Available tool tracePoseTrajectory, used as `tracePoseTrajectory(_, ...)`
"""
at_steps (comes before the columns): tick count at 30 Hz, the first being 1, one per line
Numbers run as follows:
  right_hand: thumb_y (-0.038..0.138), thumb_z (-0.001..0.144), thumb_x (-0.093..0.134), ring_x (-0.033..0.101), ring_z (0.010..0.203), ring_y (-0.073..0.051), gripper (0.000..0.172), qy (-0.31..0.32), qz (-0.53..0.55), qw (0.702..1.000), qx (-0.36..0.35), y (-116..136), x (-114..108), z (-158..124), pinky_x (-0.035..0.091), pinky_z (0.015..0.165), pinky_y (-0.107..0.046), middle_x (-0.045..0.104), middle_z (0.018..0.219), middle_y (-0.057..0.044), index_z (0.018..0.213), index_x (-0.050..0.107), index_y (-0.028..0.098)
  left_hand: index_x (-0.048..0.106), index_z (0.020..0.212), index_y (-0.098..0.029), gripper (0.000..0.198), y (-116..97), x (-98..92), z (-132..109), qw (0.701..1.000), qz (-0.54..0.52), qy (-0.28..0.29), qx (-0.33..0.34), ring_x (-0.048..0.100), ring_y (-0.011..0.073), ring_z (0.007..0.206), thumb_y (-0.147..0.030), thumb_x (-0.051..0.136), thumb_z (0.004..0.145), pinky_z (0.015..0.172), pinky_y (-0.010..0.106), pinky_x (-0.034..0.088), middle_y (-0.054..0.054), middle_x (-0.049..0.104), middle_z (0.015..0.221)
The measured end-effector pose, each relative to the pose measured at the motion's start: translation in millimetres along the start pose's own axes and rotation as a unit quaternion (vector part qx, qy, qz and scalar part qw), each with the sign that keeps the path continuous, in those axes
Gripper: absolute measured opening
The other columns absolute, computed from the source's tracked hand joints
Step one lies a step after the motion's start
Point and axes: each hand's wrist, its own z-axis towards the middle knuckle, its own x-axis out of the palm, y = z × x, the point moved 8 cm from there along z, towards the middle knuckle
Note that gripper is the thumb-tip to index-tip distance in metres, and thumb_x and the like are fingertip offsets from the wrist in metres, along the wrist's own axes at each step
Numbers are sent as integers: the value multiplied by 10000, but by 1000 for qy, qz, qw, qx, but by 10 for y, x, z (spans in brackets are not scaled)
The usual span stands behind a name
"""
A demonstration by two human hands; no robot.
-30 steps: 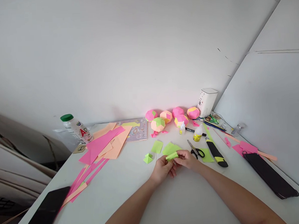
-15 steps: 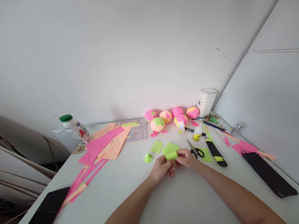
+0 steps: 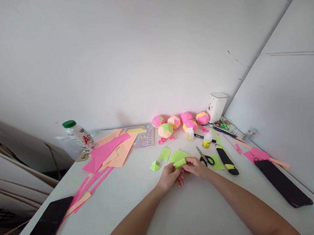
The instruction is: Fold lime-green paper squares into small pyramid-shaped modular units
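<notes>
Between my two hands is a small folded piece of green paper (image 3: 179,163), held above the table. My left hand (image 3: 169,176) pinches its left end, and my right hand (image 3: 194,166) grips the right end with thumb and fingers. Just behind lie more green paper sheets (image 3: 180,154) and a green square (image 3: 164,154). A small folded green paper shape (image 3: 155,166) stands left of my hands. Black-handled scissors (image 3: 205,157) lie close to my right hand, partly over another green square (image 3: 217,162).
Several paper balls (image 3: 165,130) sit along the wall. Two glue bottles (image 3: 207,139), a box cutter (image 3: 227,159) and a black case (image 3: 283,183) are on the right. Pink and orange paper (image 3: 106,151), a white bottle (image 3: 80,135) and a black phone-like slab (image 3: 46,223) occupy the left.
The green paper in my hands is folded or curled narrower than before. My right fingers have shifted slightly left along it; the rest stays where it was.
</notes>
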Motion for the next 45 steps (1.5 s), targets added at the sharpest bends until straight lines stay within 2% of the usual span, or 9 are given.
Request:
tracePoseTrajectory(5, 318, 765, 599, 504, 523, -112, 179, -26, 5, 1000, 8, -76, -81, 19, 405, 526, -239, 566, 574, 19, 712, 572, 150, 466, 730, -158, 254, 17, -1, 3, 1000, 7, -1, -3, 554, 109, 382, -391, 566, 744, 344, 212, 424, -10, 582, 555)
tracePoseTrajectory(12, 328, 752, 601, 502, 477, -115, 205, -70, 32, 997, -2, -101, -172, 31, 413, 504, -251, 559, 517, 23, 655, 543, 158, 413, 705, -181, 239, -16, -75, -15, 998, -29, -49, -7, 557, 124, 391, -347, 585, 713, 345, 219, 408, -10, 595, 542)
tracePoseTrajectory(19, 368, 748, 623, 507, 490, -111, 229, -63, 26, 998, -10, -81, -159, 30, 414, 500, -246, 572, 574, 18, 698, 554, 155, 357, 763, -204, 361, -82, -88, -23, 995, -79, -61, 25, 606, 135, 507, -404, 650, 691, 397, 225, 443, 10, 635, 698)
tracePoseTrajectory(22, 374, 718, 654, 512, 490, -111, 240, -57, 20, 998, 4, -111, -146, 33, 415, 494, -247, 582, 610, 16, 711, 560, 153, 313, 745, -216, 429, -87, -107, -14, 993, -88, -77, 35, 603, 135, 487, -374, 700, 646, 397, 215, 429, -17, 623, 643)
tracePoseTrajectory(25, 362, 715, 656, 507, 474, -111, 240, -63, 29, 998, 8, -107, -156, 33, 413, 496, -249, 566, 545, 28, 667, 540, 157, 281, 713, -221, 460, -95, -121, -15, 990, -102, -92, 42, 580, 122, 444, -351, 715, 632, 403, 217, 427, -32, 617, 605)
tracePoseTrajectory(33, 360, 743, 611, 500, 471, -108, 252, -94, 95, 991, -6, -10, -212, 23, 397, 492, -252, 536, 523, 37, 626, 496, 168, 350, 731, -209, 407, -87, -159, -12, 987, -117, -100, 40, 534, 93, 411, -365, 714, 636, 409, 226, 430, -36, 605, 614)
tracePoseTrajectory(36, 345, 731, 626, 520, 513, -116, 224, -111, 128, 985, -27, 8, -245, 18, 402, 477, -248, 551, 634, 22, 678, 485, 180, 418, 802, -196, 368, -66, -173, 9, 988, -122, -91, 38, 533, 94, 421, -370, 704, 648, 413, 228, 435, -36, 598, 614)
tracePoseTrajectory(41, 285, 691, 675, 543, 702, -132, 235, -101, 108, 987, -66, 4, -242, 22, 451, 515, -243, 525, 1067, -41, 873, 545, 212, 493, 985, -151, 458, -43, -162, 21, 989, -125, -78, 21, 528, 92, 424, -366, 708, 642, 412, 230, 433, -29, 592, 607)
tracePoseTrajectory(45, 325, 731, 650, 522, 740, -125, 280, -76, 60, 993, -69, -7, -205, 32, 467, 548, -241, 449, 1166, -61, 976, 579, 210, 518, 1024, -126, 508, -47, -140, 24, 990, -123, -61, 11, 527, 93, 426, -372, 721, 629, 412, 233, 431, -20, 595, 604)
